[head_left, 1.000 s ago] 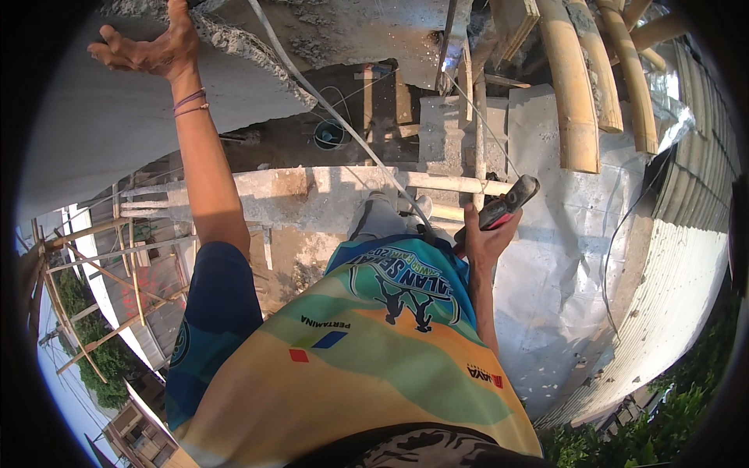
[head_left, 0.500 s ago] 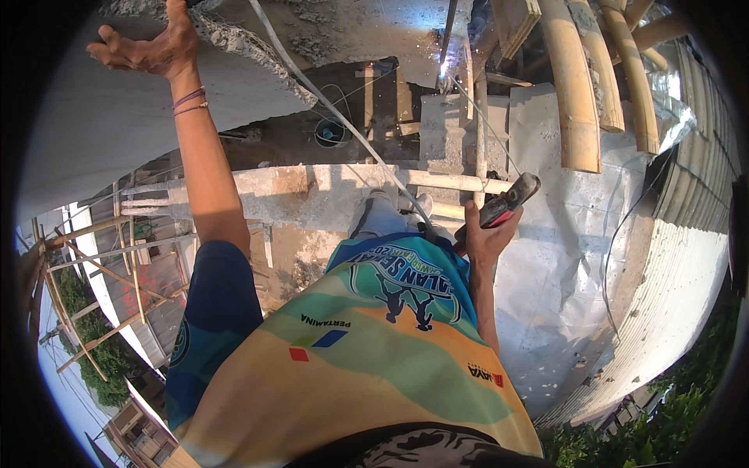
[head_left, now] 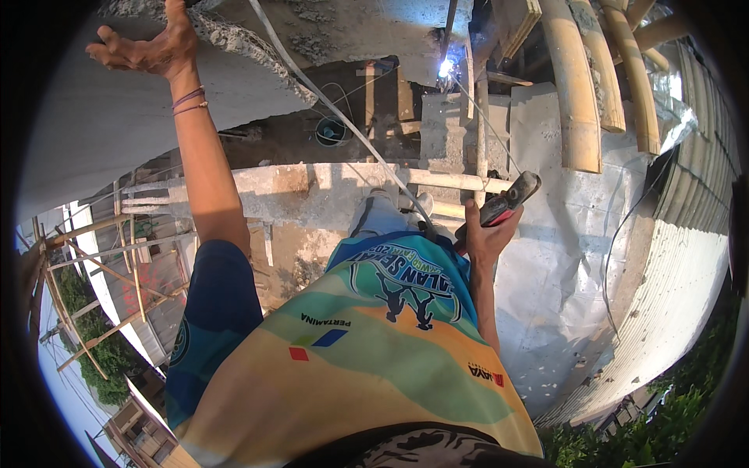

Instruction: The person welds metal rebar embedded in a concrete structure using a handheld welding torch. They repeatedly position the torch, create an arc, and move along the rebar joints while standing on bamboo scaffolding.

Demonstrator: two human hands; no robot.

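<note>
From my end I see room for the right hand to pass rightward above the creased metal sheet, while bamboo poles block ahead-right, a glaring arc bars straight ahead, and a grey cable slants across leftward.

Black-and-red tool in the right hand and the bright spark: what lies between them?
In the head view, a thin rod runs from the black-and-red tool to the bright spark; a pale pole appears behind it.
</note>
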